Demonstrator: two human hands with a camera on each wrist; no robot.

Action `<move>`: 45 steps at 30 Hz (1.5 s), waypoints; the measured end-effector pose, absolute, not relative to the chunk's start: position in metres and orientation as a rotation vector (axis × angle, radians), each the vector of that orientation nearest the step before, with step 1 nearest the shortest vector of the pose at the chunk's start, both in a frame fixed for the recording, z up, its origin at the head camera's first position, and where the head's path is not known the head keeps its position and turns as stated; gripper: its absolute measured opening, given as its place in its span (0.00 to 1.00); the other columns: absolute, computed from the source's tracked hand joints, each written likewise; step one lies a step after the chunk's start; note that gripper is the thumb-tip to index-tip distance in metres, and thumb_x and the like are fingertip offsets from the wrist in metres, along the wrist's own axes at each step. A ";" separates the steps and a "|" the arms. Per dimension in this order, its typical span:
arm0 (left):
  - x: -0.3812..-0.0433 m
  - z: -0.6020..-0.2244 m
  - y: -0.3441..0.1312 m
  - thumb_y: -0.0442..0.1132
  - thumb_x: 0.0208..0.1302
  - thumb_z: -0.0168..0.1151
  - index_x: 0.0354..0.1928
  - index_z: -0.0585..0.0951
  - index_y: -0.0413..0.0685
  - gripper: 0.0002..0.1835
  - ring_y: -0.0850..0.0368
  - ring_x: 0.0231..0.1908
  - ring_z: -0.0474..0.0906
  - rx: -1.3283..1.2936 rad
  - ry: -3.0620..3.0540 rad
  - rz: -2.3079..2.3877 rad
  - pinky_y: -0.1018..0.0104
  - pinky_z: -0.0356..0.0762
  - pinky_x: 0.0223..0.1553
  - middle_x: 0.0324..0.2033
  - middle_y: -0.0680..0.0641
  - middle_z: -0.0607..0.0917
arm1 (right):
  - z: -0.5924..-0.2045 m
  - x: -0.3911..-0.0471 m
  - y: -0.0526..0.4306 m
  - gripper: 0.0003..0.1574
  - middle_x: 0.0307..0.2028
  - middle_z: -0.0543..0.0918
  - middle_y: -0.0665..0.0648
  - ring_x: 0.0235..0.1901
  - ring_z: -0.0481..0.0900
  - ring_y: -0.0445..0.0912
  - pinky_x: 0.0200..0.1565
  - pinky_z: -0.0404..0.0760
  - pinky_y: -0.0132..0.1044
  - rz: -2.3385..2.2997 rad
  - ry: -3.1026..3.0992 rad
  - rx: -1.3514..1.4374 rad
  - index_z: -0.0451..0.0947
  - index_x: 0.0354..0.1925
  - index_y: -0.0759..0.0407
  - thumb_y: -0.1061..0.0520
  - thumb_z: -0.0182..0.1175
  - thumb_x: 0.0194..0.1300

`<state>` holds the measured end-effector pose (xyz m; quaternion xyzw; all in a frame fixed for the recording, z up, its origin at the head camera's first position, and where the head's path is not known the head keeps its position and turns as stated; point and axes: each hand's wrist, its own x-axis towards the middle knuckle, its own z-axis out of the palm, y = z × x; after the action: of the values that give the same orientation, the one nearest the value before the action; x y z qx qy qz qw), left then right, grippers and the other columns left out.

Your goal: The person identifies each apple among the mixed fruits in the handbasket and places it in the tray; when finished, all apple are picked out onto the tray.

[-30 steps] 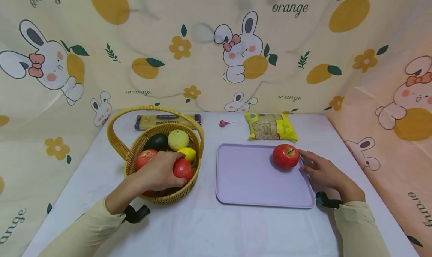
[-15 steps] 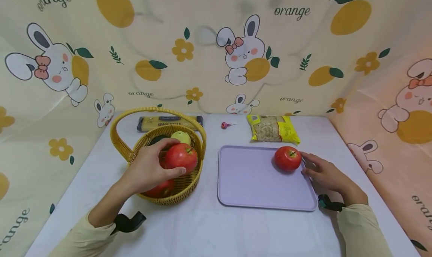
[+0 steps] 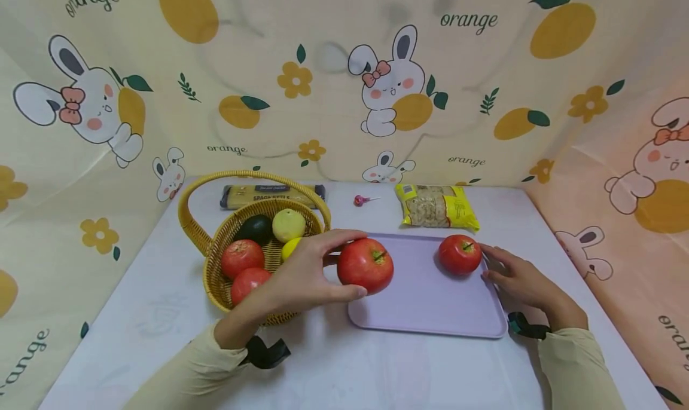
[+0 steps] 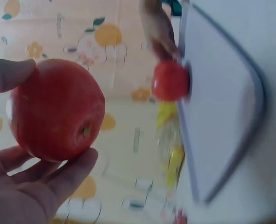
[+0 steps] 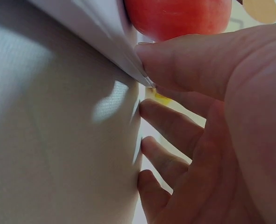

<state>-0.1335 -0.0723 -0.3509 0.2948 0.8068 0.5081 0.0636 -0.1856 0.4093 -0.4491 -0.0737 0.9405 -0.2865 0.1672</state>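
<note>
My left hand (image 3: 309, 272) grips a red apple (image 3: 365, 266) between thumb and fingers, holding it up over the left part of a pale purple tray (image 3: 414, 314). In the left wrist view the fingers cup this apple (image 4: 58, 109) from below and the thumb lies across its top. A second red apple (image 3: 460, 254) sits on the tray near its back right corner. My right hand (image 3: 524, 281) rests at the tray's right edge beside that apple. In the right wrist view the thumb lies at the tray rim (image 5: 123, 51) and the other fingertips touch the tabletop.
A wicker basket (image 3: 212, 278) with a tall handle stands at left, with a dark green avocado (image 3: 255, 229), a pale round fruit (image 3: 289, 225), a yellow lemon (image 3: 290, 248) and red fruits (image 3: 243, 258). Behind lie a spaghetti pack (image 3: 239, 198), a lollipop (image 3: 359, 201) and a yellow bag (image 3: 437, 207).
My left hand has lifted the red apple out of the basket and carried it right, over the tray. The right hand has stayed at the tray's edge.
</note>
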 end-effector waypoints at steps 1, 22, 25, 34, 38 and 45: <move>-0.135 -0.352 -0.063 0.45 0.59 0.82 0.77 0.77 0.52 0.42 0.54 0.64 0.82 0.897 2.406 1.542 0.60 0.87 0.63 0.69 0.51 0.83 | -0.449 -0.185 0.410 0.55 0.83 0.57 0.77 0.78 0.54 0.84 0.64 0.70 0.83 -0.812 2.677 -0.206 0.50 0.89 0.54 0.43 0.66 0.79; -0.156 -0.401 0.068 0.43 0.59 0.84 0.75 0.79 0.54 0.41 0.69 0.53 0.82 0.874 2.143 1.520 0.77 0.85 0.50 0.62 0.53 0.86 | -0.447 -0.188 0.410 0.57 0.83 0.56 0.77 0.78 0.54 0.84 0.62 0.76 0.79 -0.816 2.664 -0.157 0.49 0.89 0.52 0.41 0.67 0.77; -0.158 -0.408 0.080 0.43 0.59 0.85 0.75 0.80 0.55 0.41 0.69 0.52 0.82 0.844 2.154 1.493 0.77 0.85 0.49 0.61 0.54 0.86 | -0.446 -0.188 0.410 0.57 0.83 0.56 0.77 0.78 0.54 0.84 0.62 0.76 0.80 -0.817 2.666 -0.163 0.49 0.89 0.52 0.41 0.67 0.77; -0.160 -0.428 0.105 0.42 0.58 0.85 0.74 0.80 0.56 0.40 0.70 0.51 0.82 0.791 2.164 1.399 0.77 0.84 0.48 0.59 0.57 0.86 | -0.447 -0.188 0.410 0.56 0.83 0.58 0.76 0.78 0.55 0.83 0.63 0.73 0.81 -0.832 2.669 -0.191 0.51 0.89 0.52 0.41 0.67 0.77; -0.161 -0.436 0.109 0.43 0.57 0.86 0.74 0.81 0.57 0.41 0.70 0.51 0.82 0.766 2.168 1.373 0.76 0.84 0.50 0.58 0.59 0.86 | -0.448 -0.189 0.410 0.56 0.83 0.58 0.76 0.78 0.56 0.84 0.63 0.74 0.81 -0.834 2.671 -0.195 0.52 0.89 0.52 0.42 0.68 0.77; -0.164 -0.447 0.113 0.43 0.58 0.86 0.73 0.81 0.58 0.39 0.65 0.58 0.85 0.716 2.160 1.375 0.74 0.84 0.55 0.60 0.58 0.86 | -0.450 -0.186 0.410 0.55 0.83 0.58 0.76 0.78 0.55 0.84 0.63 0.73 0.82 -0.840 2.666 -0.195 0.52 0.89 0.52 0.42 0.67 0.77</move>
<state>-0.1640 0.1131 -0.4466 0.2617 0.7887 0.5022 0.2392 -0.1864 0.4102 -0.4496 -0.0685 0.9378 -0.2954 0.1688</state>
